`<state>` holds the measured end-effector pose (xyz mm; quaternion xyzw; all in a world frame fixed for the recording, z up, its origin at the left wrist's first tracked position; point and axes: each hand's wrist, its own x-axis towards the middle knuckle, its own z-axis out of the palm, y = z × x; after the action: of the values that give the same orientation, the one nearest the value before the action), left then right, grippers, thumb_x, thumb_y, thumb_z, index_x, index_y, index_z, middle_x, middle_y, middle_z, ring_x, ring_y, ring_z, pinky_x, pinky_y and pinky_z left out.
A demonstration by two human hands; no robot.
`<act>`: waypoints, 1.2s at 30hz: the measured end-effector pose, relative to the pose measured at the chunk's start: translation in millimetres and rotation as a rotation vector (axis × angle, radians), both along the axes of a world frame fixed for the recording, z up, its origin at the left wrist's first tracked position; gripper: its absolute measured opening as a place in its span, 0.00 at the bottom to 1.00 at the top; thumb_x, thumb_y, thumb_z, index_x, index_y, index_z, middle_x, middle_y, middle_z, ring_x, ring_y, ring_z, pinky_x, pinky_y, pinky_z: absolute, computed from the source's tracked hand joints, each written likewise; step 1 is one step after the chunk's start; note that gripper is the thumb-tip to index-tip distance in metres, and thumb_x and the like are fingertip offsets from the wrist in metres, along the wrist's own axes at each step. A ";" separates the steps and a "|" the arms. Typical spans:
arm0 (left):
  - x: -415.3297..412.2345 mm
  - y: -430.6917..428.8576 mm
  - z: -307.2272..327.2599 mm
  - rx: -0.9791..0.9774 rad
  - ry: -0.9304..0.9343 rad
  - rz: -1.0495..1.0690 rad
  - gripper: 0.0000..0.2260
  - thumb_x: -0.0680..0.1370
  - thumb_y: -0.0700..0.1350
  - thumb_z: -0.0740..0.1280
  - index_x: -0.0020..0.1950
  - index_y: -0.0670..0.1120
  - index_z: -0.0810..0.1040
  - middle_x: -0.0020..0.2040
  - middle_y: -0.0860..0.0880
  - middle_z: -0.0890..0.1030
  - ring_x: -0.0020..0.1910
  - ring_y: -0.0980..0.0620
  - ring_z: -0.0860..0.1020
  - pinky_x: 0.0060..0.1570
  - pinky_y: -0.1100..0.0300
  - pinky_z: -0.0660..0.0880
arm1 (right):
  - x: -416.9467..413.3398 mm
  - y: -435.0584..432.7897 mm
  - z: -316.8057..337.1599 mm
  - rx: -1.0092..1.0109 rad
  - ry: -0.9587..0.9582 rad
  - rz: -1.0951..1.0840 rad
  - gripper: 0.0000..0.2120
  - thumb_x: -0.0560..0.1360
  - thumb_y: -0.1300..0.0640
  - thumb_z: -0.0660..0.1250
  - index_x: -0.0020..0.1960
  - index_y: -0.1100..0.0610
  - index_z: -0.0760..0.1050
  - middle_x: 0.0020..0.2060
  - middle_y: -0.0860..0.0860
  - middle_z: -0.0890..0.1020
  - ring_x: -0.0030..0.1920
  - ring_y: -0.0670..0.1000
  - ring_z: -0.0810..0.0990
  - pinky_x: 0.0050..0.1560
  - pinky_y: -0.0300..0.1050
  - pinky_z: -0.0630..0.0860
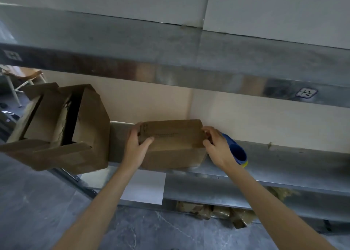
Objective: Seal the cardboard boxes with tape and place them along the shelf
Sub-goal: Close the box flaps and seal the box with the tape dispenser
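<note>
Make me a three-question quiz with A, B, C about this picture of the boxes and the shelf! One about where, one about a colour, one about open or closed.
1. Where does the small box sit?
A) on the floor
B) on the metal shelf
C) on a chair

2. What colour is the round tool behind the right hand?
A) blue with a yellow edge
B) red
C) all green

3. How is the big box on the left?
A) taped shut
B) squashed flat
C) open, with its flaps sticking out

Answers:
1 B: its bottom rests on the grey shelf board.
2 A: it is blue, with yellow along its lower rim.
3 C: its dark inside shows between the spread flaps.
</note>
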<state>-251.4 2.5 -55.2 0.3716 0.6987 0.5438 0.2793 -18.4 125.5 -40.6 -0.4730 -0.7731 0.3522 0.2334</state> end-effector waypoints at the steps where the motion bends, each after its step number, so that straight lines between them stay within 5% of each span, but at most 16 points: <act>1: -0.6 7.5 0.3 -0.018 0.040 -0.008 0.22 0.80 0.45 0.68 0.72 0.52 0.67 0.68 0.52 0.71 0.67 0.54 0.69 0.67 0.56 0.67 | -0.3 -1.0 -0.5 0.004 0.017 -0.032 0.19 0.78 0.60 0.60 0.68 0.53 0.68 0.51 0.50 0.77 0.48 0.50 0.77 0.46 0.46 0.74; 4: 0.2 26.0 -2.8 -0.066 0.264 0.038 0.23 0.80 0.46 0.68 0.72 0.45 0.65 0.71 0.46 0.67 0.68 0.47 0.69 0.68 0.57 0.67 | -8.8 -1.7 -2.8 0.042 0.031 -0.141 0.20 0.79 0.54 0.62 0.70 0.52 0.63 0.47 0.50 0.78 0.42 0.49 0.78 0.41 0.46 0.76; 8: 3.5 35.3 -9.6 -0.109 0.468 0.046 0.25 0.80 0.51 0.67 0.73 0.44 0.63 0.77 0.47 0.59 0.72 0.46 0.68 0.66 0.58 0.67 | -25.2 1.5 -10.0 0.124 -0.026 -0.102 0.26 0.79 0.47 0.64 0.73 0.50 0.59 0.68 0.51 0.65 0.61 0.51 0.72 0.54 0.42 0.71; 12: -0.3 34.9 -13.7 -0.122 0.684 -0.029 0.30 0.80 0.60 0.57 0.78 0.46 0.61 0.80 0.50 0.57 0.79 0.48 0.56 0.72 0.48 0.65 | -29.0 4.4 -19.7 0.152 -0.098 0.015 0.27 0.80 0.45 0.61 0.76 0.49 0.59 0.77 0.47 0.53 0.71 0.53 0.65 0.64 0.40 0.66; 15: -1.3 33.5 -13.0 -0.122 0.686 -0.088 0.32 0.79 0.63 0.53 0.79 0.48 0.61 0.80 0.50 0.59 0.76 0.45 0.65 0.68 0.44 0.71 | -28.5 4.9 -21.5 0.169 -0.140 0.024 0.28 0.80 0.43 0.60 0.77 0.49 0.59 0.78 0.46 0.50 0.72 0.52 0.64 0.62 0.37 0.65; 18: -4.1 35.1 -13.6 -0.132 0.712 -0.119 0.33 0.79 0.64 0.52 0.79 0.47 0.62 0.79 0.49 0.62 0.77 0.47 0.63 0.68 0.45 0.72 | -28.0 7.6 -19.8 0.161 -0.232 0.051 0.29 0.81 0.41 0.57 0.78 0.49 0.55 0.78 0.45 0.47 0.73 0.53 0.63 0.65 0.42 0.67; 21: -8.3 36.2 -13.8 -0.169 0.770 -0.162 0.35 0.78 0.66 0.49 0.80 0.47 0.59 0.80 0.50 0.59 0.79 0.50 0.56 0.70 0.46 0.69 | -27.4 8.4 -18.2 0.223 -0.368 0.094 0.31 0.81 0.39 0.52 0.80 0.50 0.50 0.79 0.47 0.43 0.77 0.54 0.54 0.72 0.48 0.65; 24: -8.7 37.1 -14.5 -0.194 0.840 -0.201 0.35 0.78 0.67 0.47 0.81 0.49 0.57 0.81 0.53 0.56 0.79 0.55 0.46 0.75 0.45 0.61 | -27.3 9.4 -18.9 0.294 -0.453 0.141 0.31 0.83 0.40 0.49 0.80 0.52 0.46 0.80 0.47 0.42 0.79 0.49 0.39 0.78 0.52 0.50; 29: -9.7 35.6 -14.1 -0.134 0.625 -0.193 0.33 0.78 0.66 0.49 0.80 0.54 0.58 0.80 0.59 0.54 0.77 0.62 0.47 0.69 0.49 0.70 | -24.8 13.0 -16.1 0.178 -0.361 0.169 0.32 0.82 0.40 0.52 0.80 0.49 0.45 0.79 0.42 0.42 0.76 0.42 0.36 0.71 0.39 0.43; 33: -2.0 35.7 -15.3 -0.004 0.286 -0.115 0.29 0.79 0.60 0.57 0.79 0.53 0.61 0.79 0.61 0.56 0.78 0.62 0.50 0.76 0.53 0.56 | -24.9 6.7 -12.2 0.064 -0.106 0.089 0.33 0.80 0.44 0.62 0.80 0.48 0.52 0.78 0.39 0.48 0.76 0.39 0.45 0.74 0.40 0.49; 36: 0.2 34.3 -13.2 0.026 0.118 -0.119 0.27 0.79 0.57 0.59 0.78 0.54 0.62 0.79 0.62 0.57 0.76 0.63 0.53 0.75 0.58 0.55 | -23.0 3.5 -9.2 -0.008 -0.020 0.082 0.35 0.79 0.46 0.66 0.80 0.48 0.52 0.78 0.38 0.47 0.73 0.37 0.52 0.70 0.34 0.55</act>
<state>-251.2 36.8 -68.4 0.4474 0.6834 0.5127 0.2645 -41.4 129.0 -49.8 -0.4456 -0.7926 0.3599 0.2092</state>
